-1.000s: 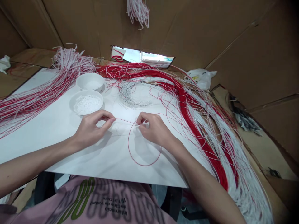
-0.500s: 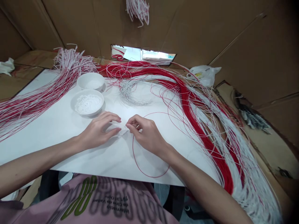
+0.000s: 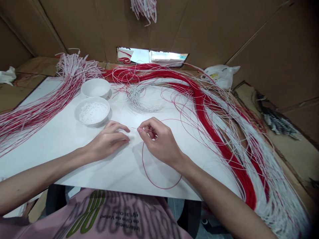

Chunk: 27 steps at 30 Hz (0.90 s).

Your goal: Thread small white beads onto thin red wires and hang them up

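Observation:
My right hand [image 3: 159, 141] pinches a thin red cord [image 3: 143, 156] near its end, and the short tip points left toward my other hand. From the fingers the cord curves down in a loop over the white tabletop. My left hand [image 3: 108, 141] rests low above the table just left of the tip, thumb and forefinger apart, with nothing visible between them. Behind it stands a white bowl [image 3: 106, 117] of small white pieces. A second white bowl [image 3: 83, 89] sits right behind the first; its contents are hard to make out.
Bundled red cords [image 3: 199, 103] and white cords [image 3: 276, 186] sweep along the back and right side. At left lies a bundle of red cords with white-covered ends [image 3: 77, 66]. A loose white coil [image 3: 136, 99] lies mid-table. A plastic bag [image 3: 221, 75] sits by the cardboard wall.
My right hand has shifted slightly right and up, and the red cord's tip now shows ahead of the fingers. Something whitish between the hands is gone from view.

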Available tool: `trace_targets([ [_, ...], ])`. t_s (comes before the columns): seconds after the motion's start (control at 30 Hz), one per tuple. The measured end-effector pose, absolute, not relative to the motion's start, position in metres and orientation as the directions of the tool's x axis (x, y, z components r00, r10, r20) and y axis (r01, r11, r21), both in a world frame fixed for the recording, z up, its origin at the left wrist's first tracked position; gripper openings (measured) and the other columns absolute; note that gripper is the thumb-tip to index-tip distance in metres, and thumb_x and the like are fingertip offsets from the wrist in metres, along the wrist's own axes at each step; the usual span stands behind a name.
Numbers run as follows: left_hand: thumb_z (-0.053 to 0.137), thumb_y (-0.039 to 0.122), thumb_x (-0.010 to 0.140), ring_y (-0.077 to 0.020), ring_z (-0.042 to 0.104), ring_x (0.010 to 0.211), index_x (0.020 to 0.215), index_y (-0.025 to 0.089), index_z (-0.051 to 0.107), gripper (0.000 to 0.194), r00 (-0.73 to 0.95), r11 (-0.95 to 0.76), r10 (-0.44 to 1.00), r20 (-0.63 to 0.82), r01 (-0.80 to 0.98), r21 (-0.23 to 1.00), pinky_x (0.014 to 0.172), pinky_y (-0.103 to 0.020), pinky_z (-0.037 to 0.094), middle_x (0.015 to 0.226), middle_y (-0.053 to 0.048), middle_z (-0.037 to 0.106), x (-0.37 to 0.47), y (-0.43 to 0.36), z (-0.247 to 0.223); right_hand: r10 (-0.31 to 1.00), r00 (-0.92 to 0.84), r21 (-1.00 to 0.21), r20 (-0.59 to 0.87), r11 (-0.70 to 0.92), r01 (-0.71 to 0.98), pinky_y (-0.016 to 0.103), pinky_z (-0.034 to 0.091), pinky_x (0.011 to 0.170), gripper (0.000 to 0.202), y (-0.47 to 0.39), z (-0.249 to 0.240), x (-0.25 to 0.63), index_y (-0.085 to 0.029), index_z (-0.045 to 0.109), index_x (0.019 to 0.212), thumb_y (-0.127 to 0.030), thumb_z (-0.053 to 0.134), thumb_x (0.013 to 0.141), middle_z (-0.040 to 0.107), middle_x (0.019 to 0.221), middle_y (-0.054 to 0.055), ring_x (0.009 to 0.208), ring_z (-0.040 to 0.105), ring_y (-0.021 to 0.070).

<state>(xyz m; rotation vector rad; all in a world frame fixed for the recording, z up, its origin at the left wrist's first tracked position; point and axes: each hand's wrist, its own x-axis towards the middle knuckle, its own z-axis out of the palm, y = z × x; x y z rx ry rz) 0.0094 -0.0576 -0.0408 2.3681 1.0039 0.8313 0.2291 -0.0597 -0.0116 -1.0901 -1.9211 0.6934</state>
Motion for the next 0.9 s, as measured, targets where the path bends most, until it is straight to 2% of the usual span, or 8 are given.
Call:
trace_targets([
  [0.07,0.062,0.020,0.088,-0.0181,0.061,0.092,0.091,0.019,0.071,0.009,0.465,-0.513,0.828,0.312,0.408,0.755,0.083,-0.033,0.050,0.097,-0.007,0.070,0.011,-0.059,-0.035,0.868,-0.312,-0.783,0.386,0.487,0.387,0.025,0.043,0.057,0.007,-0.062,-0.010,0.228,-0.017,0.058,0.084,-0.018,0.055,0.090,0.058,0.077,0.000,0.062,0.049,0.0096],
  [0.17,0.067,0.024,0.086,-0.0152,0.068,0.082,0.089,0.019,0.070,0.008,0.344,-0.206,0.931,0.126,0.208,0.956,0.075,-0.026,0.054,0.087,-0.004,0.073,0.013,-0.062,-0.025,0.835,-0.342,-0.803,0.430,0.527,0.279,0.023,0.049,0.058,0.005,-0.068,-0.009,0.226,-0.018,0.057,0.089,-0.015,0.054,0.090,0.064,0.084,0.002,0.070,0.058,0.0105],
  [0.23,0.071,0.023,0.083,-0.0136,0.070,0.081,0.087,0.019,0.070,0.006,0.314,-0.060,0.949,0.028,0.093,0.994,0.075,-0.023,0.055,0.084,-0.002,0.074,0.014,-0.065,-0.020,0.807,-0.359,-0.795,0.469,0.563,0.225,0.023,0.053,0.062,0.006,-0.073,-0.008,0.224,-0.018,0.056,0.091,-0.013,0.054,0.089,0.067,0.090,0.003,0.077,0.063,0.0114],
  [0.3,0.073,0.021,0.080,-0.0124,0.071,0.081,0.085,0.019,0.071,0.006,0.315,0.013,0.949,-0.016,0.012,1.000,0.077,-0.021,0.056,0.083,-0.001,0.075,0.015,-0.068,-0.017,0.783,-0.369,-0.778,0.501,0.594,0.205,0.023,0.056,0.064,0.008,-0.076,-0.008,0.222,-0.019,0.055,0.091,-0.011,0.054,0.088,0.069,0.094,0.004,0.080,0.066,0.0115],
  [0.43,0.076,0.018,0.078,-0.0126,0.072,0.084,0.085,0.018,0.072,0.009,0.339,0.057,0.940,-0.028,-0.075,0.996,0.079,-0.020,0.057,0.085,-0.002,0.076,0.016,-0.070,-0.018,0.758,-0.380,-0.752,0.530,0.627,0.201,0.024,0.058,0.065,0.010,-0.078,-0.008,0.221,-0.019,0.055,0.089,-0.010,0.053,0.087,0.070,0.095,0.005,0.082,0.067,0.0118],
  [0.67,0.078,0.016,0.075,-0.0115,0.072,0.082,0.083,0.018,0.073,0.009,0.343,0.070,0.939,-0.030,-0.106,0.992,0.078,-0.018,0.058,0.083,-0.001,0.076,0.019,-0.070,-0.017,0.743,-0.389,-0.741,0.544,0.643,0.194,0.023,0.057,0.063,0.009,-0.078,-0.008,0.222,-0.018,0.055,0.087,-0.009,0.053,0.086,0.071,0.094,0.006,0.077,0.067,0.0113],
  [0.9,0.079,0.019,0.073,-0.0157,0.072,0.080,0.081,0.016,0.072,0.011,0.327,0.015,0.945,0.010,-0.074,0.997,0.076,-0.026,0.060,0.081,-0.004,0.075,0.019,-0.070,-0.018,0.737,-0.404,-0.735,0.541,0.648,0.198,0.023,0.058,0.061,0.011,-0.079,-0.008,0.222,-0.018,0.056,0.086,-0.008,0.052,0.085,0.070,0.093,0.005,0.076,0.066,0.0116],
])
